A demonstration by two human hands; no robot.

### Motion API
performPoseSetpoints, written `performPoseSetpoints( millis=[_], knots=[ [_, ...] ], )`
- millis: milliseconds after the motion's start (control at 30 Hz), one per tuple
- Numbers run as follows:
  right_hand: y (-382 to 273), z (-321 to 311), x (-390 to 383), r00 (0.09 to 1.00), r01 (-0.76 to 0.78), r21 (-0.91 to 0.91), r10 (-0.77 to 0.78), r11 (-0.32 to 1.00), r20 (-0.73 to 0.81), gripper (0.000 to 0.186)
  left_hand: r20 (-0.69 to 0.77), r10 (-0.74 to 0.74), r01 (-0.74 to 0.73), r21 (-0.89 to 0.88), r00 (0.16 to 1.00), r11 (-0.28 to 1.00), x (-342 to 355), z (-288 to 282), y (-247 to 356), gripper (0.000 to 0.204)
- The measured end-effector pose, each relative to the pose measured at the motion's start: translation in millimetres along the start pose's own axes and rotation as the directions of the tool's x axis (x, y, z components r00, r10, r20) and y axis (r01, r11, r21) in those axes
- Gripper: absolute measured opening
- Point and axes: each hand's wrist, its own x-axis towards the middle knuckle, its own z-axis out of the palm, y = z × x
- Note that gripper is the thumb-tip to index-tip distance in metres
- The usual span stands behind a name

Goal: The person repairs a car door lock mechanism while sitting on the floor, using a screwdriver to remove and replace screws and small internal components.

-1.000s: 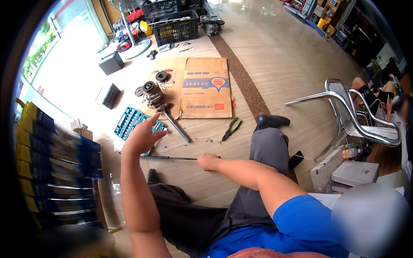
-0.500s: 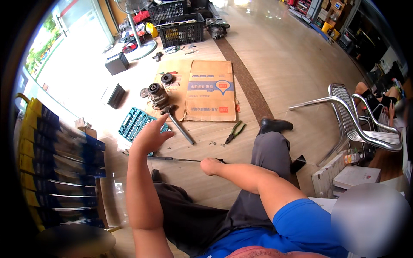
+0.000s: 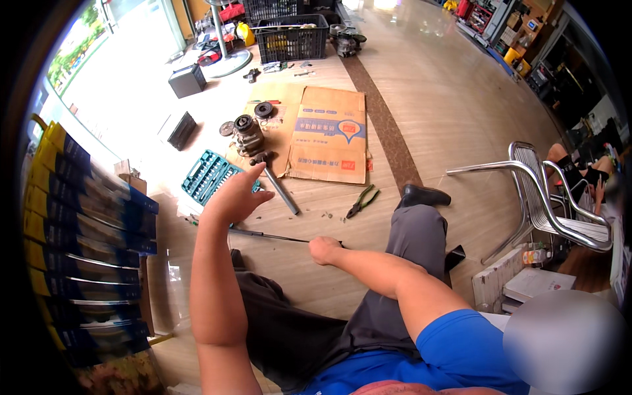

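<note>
My left hand (image 3: 232, 195) reaches forward with thumb and fingers apart. Its fingertips are just beside the head of a hammer (image 3: 282, 189), whose grey handle slants toward me on the floor; whether they touch it I cannot tell. Beyond stands a greasy metal compressor-like part (image 3: 247, 136) with a pulley on top. Partly behind my left hand, a teal socket set case (image 3: 209, 176) lies open. Low in front of me, my right hand (image 3: 324, 251) is closed around the right end of a long thin black rod (image 3: 273, 237). Green-handled pliers (image 3: 363, 201) lie further off.
Flattened cardboard (image 3: 327, 135) lies under the metal part and a black pulley (image 3: 263, 109). Boxed goods on a rack (image 3: 85, 243) stand close at left. At right are a metal chair (image 3: 559, 210) and a seated person (image 3: 589, 174). Black crates (image 3: 291, 43) stand at the back.
My left hand has shifted slightly forward, closer to the hammer head. My right hand stays at the rod's end. The whole view has tilted a little.
</note>
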Motion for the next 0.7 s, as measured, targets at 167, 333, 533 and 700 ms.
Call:
performPoseSetpoints(
  millis=[167, 333, 533, 700],
  knots=[
    [3.2, 11.1, 3.7, 0.995, -0.070, 0.042, 0.072, 0.997, -0.065, 0.024, 0.003, -0.012, 0.012, -0.002, 1.000, 1.000, 1.8, -1.5, 4.5, 0.071],
    [5.9, 9.0, -1.8, 0.898, 0.386, -0.278, -0.427, 0.880, -0.104, 0.025, 0.011, -0.038, 0.038, -0.015, 0.999, 0.999, -2.0, -8.1, 5.5, 0.069],
    [-14.9, -8.3, -12.2, 1.000, -0.013, -0.043, 0.014, 0.999, 0.017, 0.023, -0.006, -0.002, 0.002, -0.006, 1.000, 1.000, -1.9, -1.9, -1.3, 0.070],
    [-12.4, 2.9, -8.3, 0.996, -0.025, -0.050, 0.021, 0.998, -0.086, 0.021, 0.038, -0.076, 0.076, -0.006, 0.996, 0.997, -6.9, -2.4, 2.7, 0.070]
  ],
)
